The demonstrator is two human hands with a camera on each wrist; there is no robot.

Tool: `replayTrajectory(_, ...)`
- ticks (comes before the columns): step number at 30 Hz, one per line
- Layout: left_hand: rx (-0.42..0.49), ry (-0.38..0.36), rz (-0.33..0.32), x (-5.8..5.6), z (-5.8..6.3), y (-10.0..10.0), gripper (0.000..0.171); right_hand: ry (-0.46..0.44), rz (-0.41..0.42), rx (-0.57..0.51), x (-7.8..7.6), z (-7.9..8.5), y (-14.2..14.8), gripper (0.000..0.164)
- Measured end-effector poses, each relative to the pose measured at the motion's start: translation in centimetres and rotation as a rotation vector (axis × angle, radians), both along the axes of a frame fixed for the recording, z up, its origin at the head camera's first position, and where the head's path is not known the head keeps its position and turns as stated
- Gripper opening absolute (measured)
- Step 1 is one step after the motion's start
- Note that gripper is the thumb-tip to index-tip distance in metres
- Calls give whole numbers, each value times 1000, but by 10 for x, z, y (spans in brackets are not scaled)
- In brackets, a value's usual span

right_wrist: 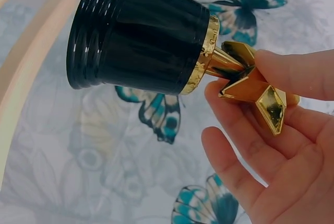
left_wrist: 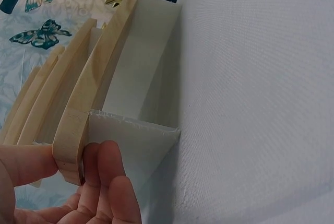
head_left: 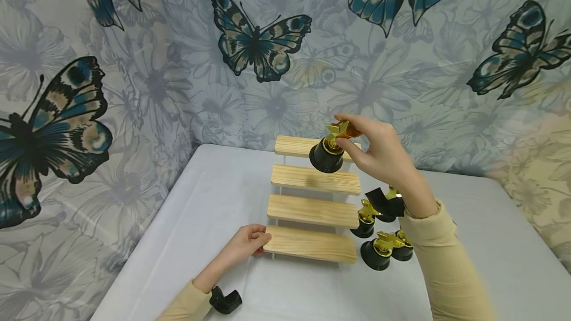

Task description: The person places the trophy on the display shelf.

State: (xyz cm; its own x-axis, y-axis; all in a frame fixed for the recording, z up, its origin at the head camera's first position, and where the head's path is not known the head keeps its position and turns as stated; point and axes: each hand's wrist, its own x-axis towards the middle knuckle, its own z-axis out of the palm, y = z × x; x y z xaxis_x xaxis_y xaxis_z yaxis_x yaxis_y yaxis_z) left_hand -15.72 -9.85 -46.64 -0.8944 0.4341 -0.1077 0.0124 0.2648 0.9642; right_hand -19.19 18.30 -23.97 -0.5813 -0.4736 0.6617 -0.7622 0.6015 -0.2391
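Observation:
My right hand [head_left: 381,152] pinches a small trophy [head_left: 325,156] by its gold star, holding it in the air over the top tiers of a stepped wooden display stand [head_left: 314,212]. The trophy tilts, its black base down and to the left. In the right wrist view, thumb and fingers grip the gold star [right_wrist: 272,110], while the black base [right_wrist: 141,38] points away from the palm. My left hand [head_left: 245,241] grips the left end of the lowest shelf. In the left wrist view, its thumb and fingers pinch the end of that board [left_wrist: 70,145].
Several more trophies [head_left: 376,254] stand on the white-covered table [head_left: 214,187] to the right of the stand, partly hidden by the right forearm. A butterfly-patterned cloth [head_left: 267,98] hangs behind. Black devices [head_left: 225,301] sit by both wrists.

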Motion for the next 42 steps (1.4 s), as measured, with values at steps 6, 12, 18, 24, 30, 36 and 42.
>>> replayTrajectory(6,3,-3,-2,0,1,-1,50,-19,30,-38,-14,2,-11,42)
replayTrajectory(12,14,4,-12,-3,-3,0,48,-43,48,-55,-26,4,-21,41)
replayTrajectory(18,24,12,-5,-2,-1,1,44,-81,35,-52,-38,2,-29,40)
replayTrajectory(24,25,-1,-1,-1,-1,1,44,-142,32,-63,-52,-2,-34,39)
replayTrajectory(30,33,-13,-1,-2,-3,0,48,-184,28,-56,-65,-6,-38,39)
replayTrajectory(36,39,-23,3,-2,-4,0,48,-210,45,-52,-74,-8,-44,38)
replayTrajectory(42,49,-24,-1,-3,-5,0,47,-224,46,-35,-81,-11,-49,38)
